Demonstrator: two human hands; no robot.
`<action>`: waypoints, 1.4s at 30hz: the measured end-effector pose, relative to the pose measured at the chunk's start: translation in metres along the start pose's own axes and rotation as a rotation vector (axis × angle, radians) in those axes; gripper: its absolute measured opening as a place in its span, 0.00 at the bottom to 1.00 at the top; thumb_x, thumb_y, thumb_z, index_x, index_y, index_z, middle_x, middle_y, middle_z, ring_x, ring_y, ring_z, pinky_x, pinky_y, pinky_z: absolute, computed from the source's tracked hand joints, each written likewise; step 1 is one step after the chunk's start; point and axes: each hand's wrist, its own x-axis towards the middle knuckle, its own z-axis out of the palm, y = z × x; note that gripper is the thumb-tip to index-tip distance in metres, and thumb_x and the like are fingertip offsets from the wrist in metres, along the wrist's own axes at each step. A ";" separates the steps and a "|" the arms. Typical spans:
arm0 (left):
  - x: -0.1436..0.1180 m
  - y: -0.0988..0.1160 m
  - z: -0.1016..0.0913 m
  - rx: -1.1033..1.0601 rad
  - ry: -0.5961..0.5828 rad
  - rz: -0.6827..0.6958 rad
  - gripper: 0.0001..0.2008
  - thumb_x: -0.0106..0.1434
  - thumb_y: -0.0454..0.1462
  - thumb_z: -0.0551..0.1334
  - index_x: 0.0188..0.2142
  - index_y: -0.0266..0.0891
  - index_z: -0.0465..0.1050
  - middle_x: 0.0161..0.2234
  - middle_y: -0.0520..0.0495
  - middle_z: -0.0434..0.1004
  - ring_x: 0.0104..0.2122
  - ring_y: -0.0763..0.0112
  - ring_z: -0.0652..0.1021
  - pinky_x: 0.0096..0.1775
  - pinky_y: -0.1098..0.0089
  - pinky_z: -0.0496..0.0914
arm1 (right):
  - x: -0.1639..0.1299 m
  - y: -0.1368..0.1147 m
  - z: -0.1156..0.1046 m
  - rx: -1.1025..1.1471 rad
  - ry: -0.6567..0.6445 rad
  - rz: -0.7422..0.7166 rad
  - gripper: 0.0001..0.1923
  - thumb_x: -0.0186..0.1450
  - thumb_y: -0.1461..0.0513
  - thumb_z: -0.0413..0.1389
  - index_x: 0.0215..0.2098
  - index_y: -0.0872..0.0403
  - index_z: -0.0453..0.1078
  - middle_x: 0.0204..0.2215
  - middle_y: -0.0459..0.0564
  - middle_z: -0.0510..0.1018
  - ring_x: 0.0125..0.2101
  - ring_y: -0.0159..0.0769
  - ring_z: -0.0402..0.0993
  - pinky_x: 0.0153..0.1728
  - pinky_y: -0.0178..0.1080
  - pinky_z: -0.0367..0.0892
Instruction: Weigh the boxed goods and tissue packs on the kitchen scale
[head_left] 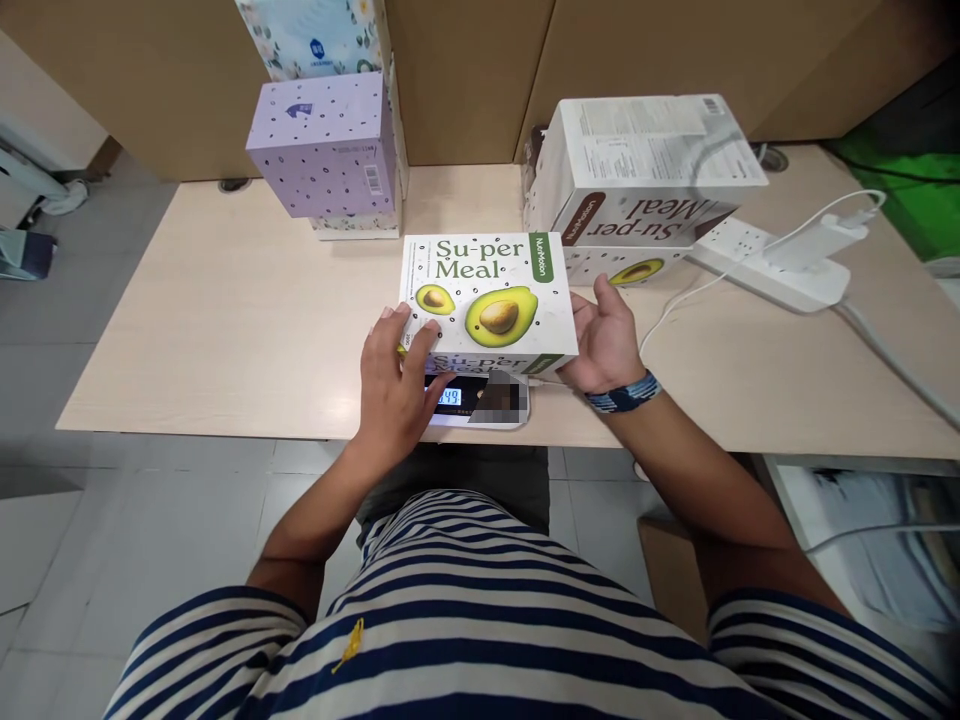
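Observation:
A white "Su-per Meal" box [487, 300] with avocado pictures rests above a digital scale [480, 405], whose lit display is partly covered by my left thumb. My left hand [397, 375] grips the box's left side, its fingers on the top edge and its thumb at the front. Beside the right side, my right hand [606, 335] has its palm turned up and its thumb apart from the box. Some of its fingertips are hidden at the box's edge, so how firmly they touch it cannot be seen.
Behind stand a purple speckled box [322, 145] on another carton at the left and stacked "Su-per Meal" boxes [645, 150] at the right. A power strip [795, 265] with a plugged-in adapter and white cables lies to the right. Cardboard panels [465, 80] line the table's back.

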 end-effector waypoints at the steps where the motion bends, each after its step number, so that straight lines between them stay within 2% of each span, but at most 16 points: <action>1: 0.000 0.000 0.000 -0.010 -0.002 0.000 0.37 0.71 0.41 0.69 0.74 0.47 0.57 0.72 0.31 0.63 0.75 0.42 0.65 0.72 0.42 0.65 | 0.000 0.000 -0.001 -0.010 0.004 0.001 0.37 0.62 0.30 0.58 0.52 0.47 0.78 0.51 0.53 0.88 0.66 0.61 0.75 0.63 0.66 0.76; 5: -0.005 -0.001 -0.002 -0.085 -0.041 -0.037 0.36 0.72 0.42 0.69 0.74 0.52 0.57 0.75 0.34 0.60 0.77 0.42 0.62 0.75 0.41 0.60 | 0.002 0.002 -0.003 -0.052 0.006 -0.003 0.37 0.62 0.30 0.57 0.52 0.47 0.79 0.53 0.52 0.87 0.67 0.61 0.75 0.65 0.66 0.75; 8: -0.009 -0.010 0.001 -0.267 -0.074 -0.161 0.44 0.70 0.56 0.68 0.77 0.54 0.50 0.78 0.32 0.51 0.79 0.41 0.58 0.72 0.40 0.65 | -0.001 0.004 0.005 -0.087 0.060 -0.065 0.36 0.65 0.30 0.55 0.55 0.45 0.78 0.61 0.50 0.84 0.72 0.57 0.69 0.68 0.65 0.72; 10: -0.006 -0.022 0.006 -0.472 -0.090 -0.349 0.46 0.73 0.63 0.56 0.80 0.51 0.41 0.78 0.28 0.53 0.77 0.47 0.63 0.66 0.47 0.74 | -0.009 0.008 0.016 -0.151 0.158 -0.209 0.36 0.68 0.31 0.53 0.62 0.41 0.74 0.70 0.46 0.76 0.77 0.50 0.61 0.74 0.63 0.66; 13: 0.007 -0.038 0.008 -0.758 -0.154 -0.578 0.38 0.79 0.59 0.34 0.81 0.46 0.42 0.73 0.25 0.66 0.70 0.57 0.76 0.56 0.56 0.81 | -0.029 0.018 0.037 -0.298 0.181 -0.422 0.37 0.72 0.34 0.50 0.74 0.35 0.62 0.78 0.41 0.63 0.81 0.43 0.51 0.81 0.61 0.52; 16: 0.017 -0.040 -0.012 -0.857 -0.259 -0.464 0.38 0.79 0.56 0.30 0.82 0.47 0.42 0.70 0.28 0.73 0.67 0.56 0.79 0.57 0.52 0.81 | -0.056 0.027 0.054 -0.398 0.033 -0.455 0.35 0.76 0.38 0.49 0.78 0.32 0.56 0.79 0.39 0.61 0.81 0.43 0.50 0.82 0.61 0.49; 19: 0.028 -0.029 -0.052 -0.811 -0.318 -0.258 0.39 0.78 0.58 0.31 0.82 0.49 0.33 0.71 0.31 0.72 0.69 0.53 0.77 0.63 0.46 0.78 | -0.075 0.018 0.066 -0.424 -0.102 -0.515 0.35 0.76 0.42 0.52 0.79 0.30 0.54 0.79 0.37 0.60 0.80 0.48 0.53 0.81 0.63 0.52; 21: 0.052 -0.018 -0.076 -0.795 -0.343 -0.174 0.42 0.76 0.62 0.31 0.82 0.51 0.30 0.75 0.36 0.67 0.73 0.53 0.72 0.67 0.45 0.74 | -0.077 -0.007 0.074 -0.439 -0.155 -0.634 0.38 0.74 0.42 0.56 0.79 0.29 0.54 0.79 0.36 0.61 0.80 0.51 0.54 0.80 0.64 0.57; 23: 0.097 -0.006 -0.083 -0.827 -0.342 -0.111 0.46 0.72 0.68 0.32 0.81 0.53 0.27 0.77 0.42 0.62 0.77 0.54 0.65 0.70 0.46 0.70 | -0.069 -0.048 0.081 -0.421 -0.117 -0.809 0.37 0.72 0.41 0.58 0.77 0.27 0.57 0.76 0.34 0.65 0.80 0.52 0.54 0.79 0.62 0.60; 25: 0.157 0.005 -0.066 -0.854 -0.274 -0.052 0.50 0.68 0.73 0.32 0.81 0.56 0.28 0.79 0.48 0.58 0.79 0.53 0.60 0.72 0.47 0.67 | -0.047 -0.098 0.083 -0.368 -0.028 -0.992 0.31 0.72 0.41 0.59 0.72 0.27 0.66 0.73 0.31 0.70 0.79 0.49 0.57 0.80 0.57 0.59; 27: 0.219 0.015 -0.029 -0.890 -0.231 -0.068 0.51 0.68 0.74 0.31 0.82 0.55 0.31 0.79 0.50 0.56 0.80 0.49 0.55 0.73 0.44 0.62 | -0.017 -0.146 0.077 -0.289 0.027 -1.100 0.27 0.71 0.42 0.60 0.66 0.31 0.72 0.71 0.31 0.73 0.77 0.48 0.60 0.81 0.55 0.56; 29: 0.267 0.024 0.016 -0.935 -0.216 -0.172 0.50 0.70 0.71 0.28 0.81 0.51 0.43 0.76 0.47 0.62 0.80 0.46 0.54 0.73 0.40 0.59 | 0.015 -0.181 0.062 -0.260 0.013 -1.043 0.28 0.67 0.42 0.63 0.62 0.36 0.75 0.65 0.35 0.80 0.76 0.48 0.62 0.80 0.55 0.55; 31: 0.293 0.033 0.056 -1.063 -0.195 -0.254 0.54 0.69 0.72 0.29 0.78 0.45 0.55 0.75 0.43 0.65 0.80 0.43 0.53 0.72 0.39 0.60 | 0.040 -0.198 0.042 -0.249 0.042 -0.928 0.31 0.60 0.46 0.66 0.61 0.39 0.75 0.62 0.37 0.83 0.74 0.49 0.64 0.78 0.57 0.57; 33: 0.298 0.040 0.082 -1.218 -0.204 -0.314 0.58 0.65 0.76 0.33 0.75 0.43 0.61 0.75 0.42 0.65 0.80 0.41 0.54 0.72 0.41 0.62 | 0.054 -0.198 0.022 -0.219 0.113 -0.870 0.33 0.58 0.47 0.66 0.61 0.41 0.74 0.61 0.39 0.84 0.73 0.48 0.66 0.76 0.57 0.62; 35: 0.290 0.046 0.094 -1.335 -0.227 -0.359 0.58 0.61 0.79 0.38 0.73 0.45 0.64 0.75 0.43 0.65 0.80 0.41 0.54 0.72 0.42 0.64 | 0.061 -0.192 0.007 -0.207 0.159 -0.837 0.32 0.58 0.48 0.64 0.60 0.41 0.74 0.59 0.40 0.84 0.72 0.47 0.68 0.73 0.56 0.66; 42: 0.268 0.050 0.105 -1.453 -0.259 -0.401 0.46 0.66 0.74 0.47 0.67 0.48 0.71 0.65 0.41 0.81 0.75 0.44 0.68 0.69 0.43 0.71 | 0.073 -0.181 -0.014 -0.241 0.168 -0.746 0.20 0.60 0.52 0.63 0.50 0.43 0.77 0.53 0.39 0.88 0.68 0.48 0.73 0.72 0.54 0.67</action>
